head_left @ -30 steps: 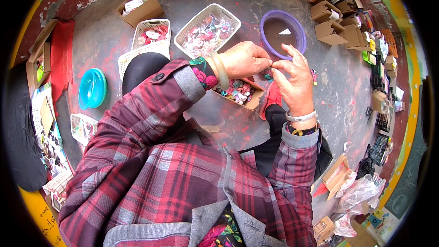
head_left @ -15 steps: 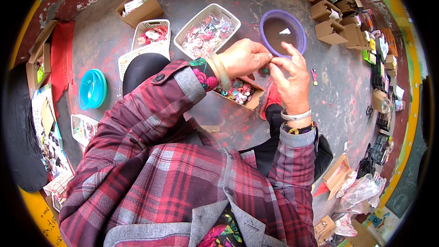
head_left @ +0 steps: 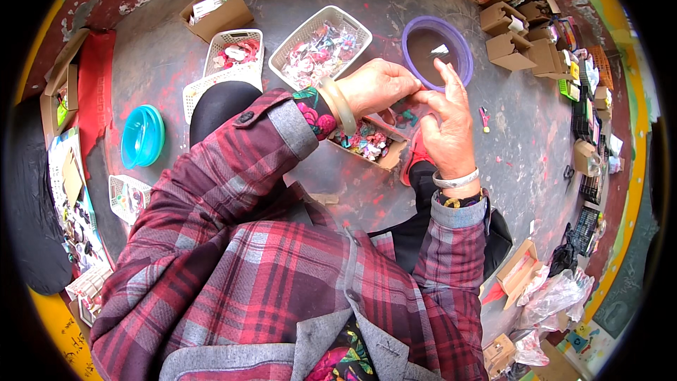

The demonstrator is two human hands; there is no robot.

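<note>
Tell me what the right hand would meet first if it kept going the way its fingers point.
The right hand points up and away toward the purple round lid, so that likely comes first. Depth is unclear; it may pass above it.

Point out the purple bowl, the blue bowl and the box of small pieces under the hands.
purple bowl (head_left: 458, 37), head view, on its right rim.
blue bowl (head_left: 141, 136), head view, on its middle.
box of small pieces (head_left: 367, 142), head view, on the coloured pieces inside.
</note>
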